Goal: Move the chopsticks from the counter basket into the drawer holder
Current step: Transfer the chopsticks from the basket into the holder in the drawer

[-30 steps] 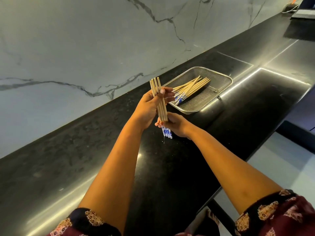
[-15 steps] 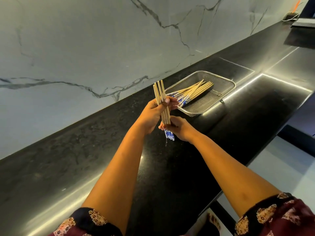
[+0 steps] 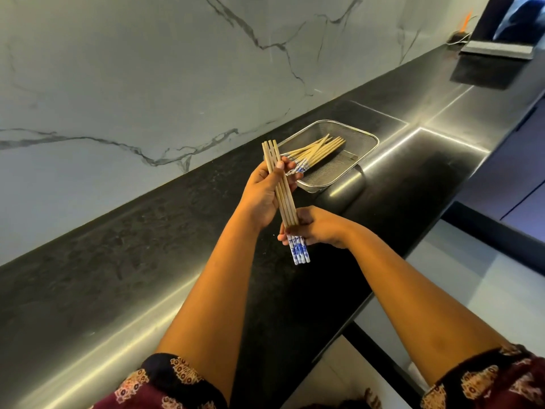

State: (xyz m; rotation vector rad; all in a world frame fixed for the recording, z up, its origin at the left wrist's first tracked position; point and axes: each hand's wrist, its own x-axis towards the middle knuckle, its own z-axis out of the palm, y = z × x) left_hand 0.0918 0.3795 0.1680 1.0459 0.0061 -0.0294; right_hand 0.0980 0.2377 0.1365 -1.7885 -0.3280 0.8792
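Observation:
A bundle of several wooden chopsticks (image 3: 282, 190) with blue-and-white patterned ends is held nearly upright above the black counter (image 3: 118, 255). My left hand (image 3: 262, 196) grips the bundle near its upper half, thumb across the sticks. My right hand (image 3: 318, 228) closes around the lower part, just above the patterned ends. Behind the hands, a metal mesh basket (image 3: 354, 160) sits on the counter with several more chopsticks (image 3: 318, 150) lying in it. No drawer or holder is in view.
A marble-patterned wall (image 3: 147, 69) rises behind the counter. A dark flat device (image 3: 483, 50) rests at the far right end of the counter. The counter's front edge runs diagonally at right, with pale floor (image 3: 460, 276) below.
The bundle and both hands have stayed together in front of the basket, shifting only slightly; the camera view has drifted a little. The grip is unchanged.

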